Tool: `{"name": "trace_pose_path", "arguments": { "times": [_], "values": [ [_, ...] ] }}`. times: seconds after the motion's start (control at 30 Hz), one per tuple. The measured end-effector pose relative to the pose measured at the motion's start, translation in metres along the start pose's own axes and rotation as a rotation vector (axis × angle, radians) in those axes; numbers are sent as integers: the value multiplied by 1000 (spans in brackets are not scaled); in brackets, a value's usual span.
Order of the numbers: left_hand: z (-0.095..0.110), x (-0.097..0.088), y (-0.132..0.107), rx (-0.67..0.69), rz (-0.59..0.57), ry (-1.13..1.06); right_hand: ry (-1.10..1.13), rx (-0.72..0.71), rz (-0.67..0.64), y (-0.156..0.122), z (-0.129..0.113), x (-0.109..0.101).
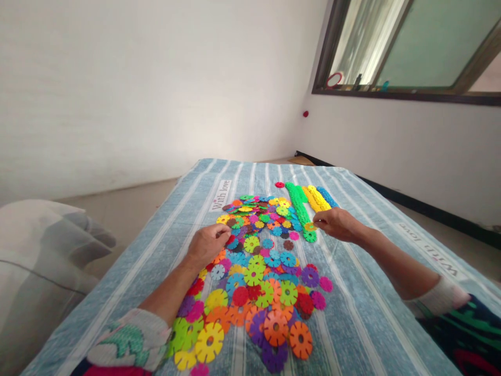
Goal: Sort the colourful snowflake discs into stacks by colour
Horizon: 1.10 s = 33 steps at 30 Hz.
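Notched plastic flower discs [254, 274] in many colours lie in a loose, overlapping heap down the middle of the striped cloth. My right hand [338, 224] pinches an orange disc [310, 226] above the near end of a long row of green discs [299, 209]. To the right of that green row are an orange row [309, 198], a yellow row [319, 198] and a blue row [326, 196]. At the heap's left edge my left hand [208, 244] has its fingers closed together beside a red disc [230, 239]; whatever they may hold is hidden.
A blue-and-white striped cloth [156, 256] covers the table, with printed lettering on both sides. One red disc [279, 185] lies apart near the far end. A pale translucent cover [43, 256] drapes something at the left. Behind are white walls and a window [422, 47].
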<state>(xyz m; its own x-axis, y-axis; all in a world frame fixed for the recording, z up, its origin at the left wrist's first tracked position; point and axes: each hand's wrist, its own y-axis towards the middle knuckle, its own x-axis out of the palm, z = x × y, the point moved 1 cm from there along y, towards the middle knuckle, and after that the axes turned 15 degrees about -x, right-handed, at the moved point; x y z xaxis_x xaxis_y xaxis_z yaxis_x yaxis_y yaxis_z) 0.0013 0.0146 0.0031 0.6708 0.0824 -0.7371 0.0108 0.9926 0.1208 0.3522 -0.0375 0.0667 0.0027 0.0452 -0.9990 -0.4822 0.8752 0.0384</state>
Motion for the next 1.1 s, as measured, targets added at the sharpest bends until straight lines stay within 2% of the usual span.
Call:
{"name": "trace_pose_path", "arguments": {
  "times": [0.63, 1.1],
  "values": [
    [2, 0, -2, 0, -7, -1, 27, -32, -20, 9, -3, 7],
    [0, 1, 0, -32, -22, 9, 51, -17, -15, 4, 4, 9]
  ]
}}
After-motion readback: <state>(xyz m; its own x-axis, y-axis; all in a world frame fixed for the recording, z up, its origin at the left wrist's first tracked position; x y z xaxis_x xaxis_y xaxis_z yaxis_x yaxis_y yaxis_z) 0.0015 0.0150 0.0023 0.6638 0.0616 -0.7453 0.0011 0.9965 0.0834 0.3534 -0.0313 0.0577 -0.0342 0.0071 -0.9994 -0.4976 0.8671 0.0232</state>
